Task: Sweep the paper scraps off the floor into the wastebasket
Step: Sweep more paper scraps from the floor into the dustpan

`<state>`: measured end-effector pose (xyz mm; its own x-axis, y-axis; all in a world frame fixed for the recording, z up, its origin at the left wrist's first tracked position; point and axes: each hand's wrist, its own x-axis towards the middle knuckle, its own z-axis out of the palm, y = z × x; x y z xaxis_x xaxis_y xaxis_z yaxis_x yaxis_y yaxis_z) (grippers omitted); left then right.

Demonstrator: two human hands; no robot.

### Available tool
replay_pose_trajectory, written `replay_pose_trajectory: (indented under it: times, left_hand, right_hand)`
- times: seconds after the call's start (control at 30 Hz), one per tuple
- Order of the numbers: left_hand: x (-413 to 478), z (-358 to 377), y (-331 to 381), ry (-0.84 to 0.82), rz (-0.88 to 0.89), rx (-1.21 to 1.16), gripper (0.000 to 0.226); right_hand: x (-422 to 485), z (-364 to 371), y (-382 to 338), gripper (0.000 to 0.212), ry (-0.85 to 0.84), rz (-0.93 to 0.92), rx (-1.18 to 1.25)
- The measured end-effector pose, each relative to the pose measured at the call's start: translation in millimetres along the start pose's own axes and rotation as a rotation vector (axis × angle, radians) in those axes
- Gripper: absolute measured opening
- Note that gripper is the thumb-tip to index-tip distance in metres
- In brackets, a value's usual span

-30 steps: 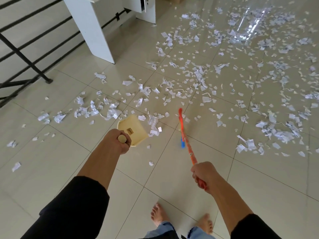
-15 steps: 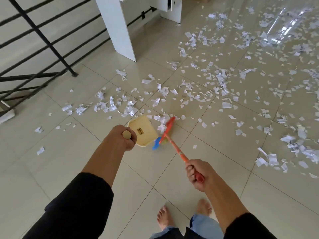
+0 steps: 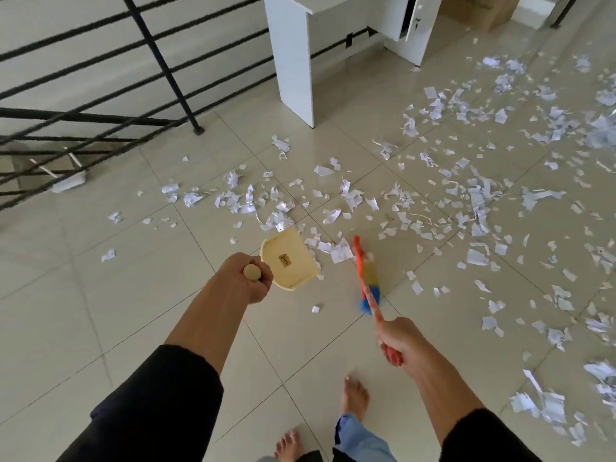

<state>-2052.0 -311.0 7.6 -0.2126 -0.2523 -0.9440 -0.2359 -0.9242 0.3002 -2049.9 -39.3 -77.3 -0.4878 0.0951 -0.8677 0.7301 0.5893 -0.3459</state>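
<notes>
White paper scraps (image 3: 443,195) lie strewn over the beige tiled floor, thickest at the right and beyond the dustpan. My left hand (image 3: 245,278) grips the upright handle of a cream dustpan (image 3: 290,261), whose pan rests on the floor with its mouth toward a clump of scraps (image 3: 333,250). My right hand (image 3: 400,341) grips the orange handle of a broom (image 3: 366,281); its blue and tan head sits just right of the dustpan. No wastebasket is in view.
A black stair railing (image 3: 160,65) runs along the left, with steps below it. A white desk (image 3: 296,58) stands at the top centre, its cabinet door ajar. My bare feet (image 3: 355,400) are on the tiles at the bottom.
The broom head swung in against the dustpan's mouth, then back out to the right. The view has shifted left, so the railing and desk now fill more of the frame.
</notes>
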Motion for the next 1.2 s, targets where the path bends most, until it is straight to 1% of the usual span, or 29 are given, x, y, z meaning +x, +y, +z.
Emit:
replay_pose_trajectory:
  times: [0.03, 0.07, 0.13, 0.17, 0.27, 0.4, 0.47, 0.53, 0.6, 0.67, 0.8, 0.9, 1.0, 1.07, 1.17, 1.2]
  left_hand:
    - [2, 2, 3, 0.006, -0.002, -0.031, 0.026]
    - [4, 4, 6, 0.011, -0.004, -0.055, 0.025]
    - [8, 4, 12, 0.026, -0.019, -0.086, 0.020]
    - [9, 3, 14, 0.029, -0.022, -0.090, 0.018]
    - [13, 2, 25, 0.040, -0.006, -0.090, 0.016]
    - [28, 1, 53, 0.076, 0.008, -0.114, 0.020]
    - [36, -2, 69, 0.077, -0.002, -0.108, 0.020]
    - [45, -6, 90, 0.078, -0.003, -0.077, 0.017]
    - [48, -10, 107, 0.080, -0.018, -0.052, 0.015]
    - [53, -14, 131, 0.061, -0.025, -0.036, 0.014]
    - [67, -20, 171, 0.064, -0.041, 0.004, 0.012]
    - [75, -20, 197, 0.043, -0.044, 0.053, 0.013]
    - [82, -21, 217, 0.028, -0.051, 0.074, 0.014]
    - [87, -23, 227, 0.019, -0.052, 0.076, 0.013]
    - [93, -28, 238, 0.000, -0.074, 0.085, 0.010]
    - [96, -31, 243, -0.008, -0.080, 0.086, 0.009]
  right_hand:
    - [7, -6, -8, 0.038, -0.031, -0.006, -0.025]
    - [10, -11, -13, 0.036, -0.057, -0.007, -0.021]
    - [13, -17, -20, 0.024, -0.067, -0.026, -0.026]
    - [12, -19, -23, 0.022, -0.059, -0.046, -0.042]
    - [9, -18, -37, 0.029, 0.007, -0.142, -0.107]
    - [9, -4, -73, 0.023, 0.133, -0.177, -0.240]
    - [21, 4, -97, 0.021, 0.148, -0.159, -0.274]
    - [36, 17, -125, 0.022, 0.105, -0.100, -0.306]
    - [44, 26, -149, 0.027, 0.062, -0.055, -0.385]
    - [43, 40, -172, 0.033, 0.032, -0.058, -0.438]
    - [31, 60, -190, 0.015, -0.049, -0.046, -0.381]
    - [15, 77, -196, 0.016, -0.002, -0.086, -0.348]
    - [5, 100, -211, 0.026, 0.100, -0.096, -0.358]
    - [9, 118, -229, 0.023, 0.158, -0.114, -0.381]
    - [24, 142, -256, 0.018, 0.139, -0.102, -0.421]
    - [27, 150, -264, 0.020, 0.112, -0.084, -0.436]
